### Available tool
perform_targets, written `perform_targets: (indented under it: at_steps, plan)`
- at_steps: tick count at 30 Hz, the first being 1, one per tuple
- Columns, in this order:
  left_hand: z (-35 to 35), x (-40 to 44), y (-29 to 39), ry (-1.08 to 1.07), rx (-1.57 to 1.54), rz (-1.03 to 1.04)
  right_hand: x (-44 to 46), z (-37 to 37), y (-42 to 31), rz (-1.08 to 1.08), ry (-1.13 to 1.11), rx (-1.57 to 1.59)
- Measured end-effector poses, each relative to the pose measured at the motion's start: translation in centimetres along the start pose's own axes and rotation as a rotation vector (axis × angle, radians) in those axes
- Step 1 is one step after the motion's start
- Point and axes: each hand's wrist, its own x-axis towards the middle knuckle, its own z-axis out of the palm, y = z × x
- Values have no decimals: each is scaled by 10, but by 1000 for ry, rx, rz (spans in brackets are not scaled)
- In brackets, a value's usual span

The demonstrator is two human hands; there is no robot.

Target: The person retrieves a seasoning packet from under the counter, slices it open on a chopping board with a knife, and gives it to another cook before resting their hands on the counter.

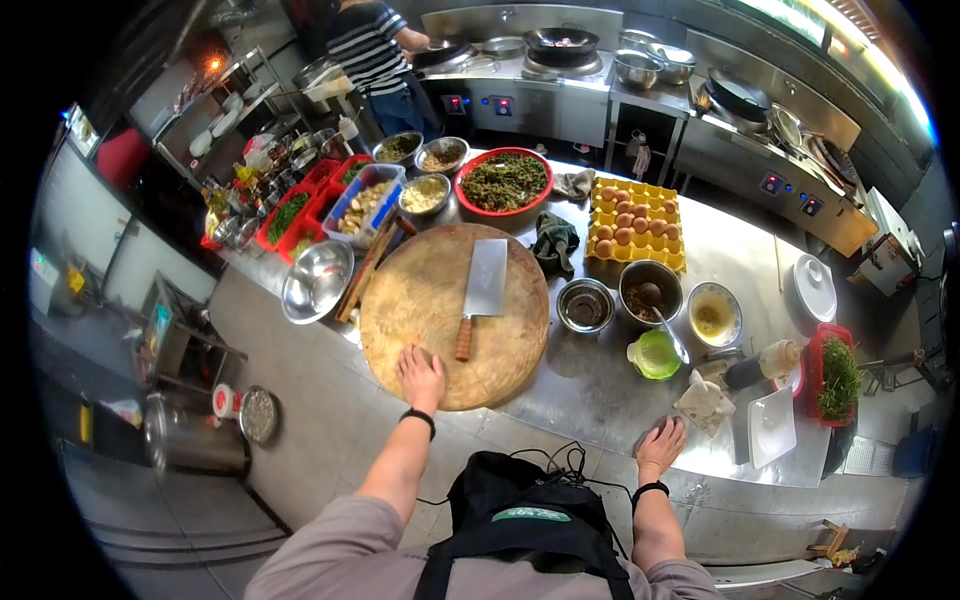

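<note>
My left hand (421, 376) lies flat on the near left edge of a round wooden chopping block (410, 290), fingers spread and holding nothing. A cleaver (485, 278) with a wooden handle rests on the block, its handle toward me and apart from my hand. My right hand (661, 446) rests on the near edge of the steel counter (590, 405), fingers stretched out. Close to it lies a crumpled pale cloth (705, 402). A green bowl (654, 355) and a pot (650, 290) with a ladle stand farther back.
Behind the block sit a red basin of chopped greens (504, 181), a yellow egg tray (636, 222) and a blue-rimmed container (365, 207). A steel bowl (318, 281) is at left. At right are a white dish (772, 428) and red basket (838, 375). A person (370, 55) stands by the stoves.
</note>
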Motion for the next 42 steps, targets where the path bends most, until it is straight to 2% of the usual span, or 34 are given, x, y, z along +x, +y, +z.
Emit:
perform_targets:
  at_steps: [42]
  plan:
    - [-2,1,1,-53,0,-23,0,4,2,17,-16,2]
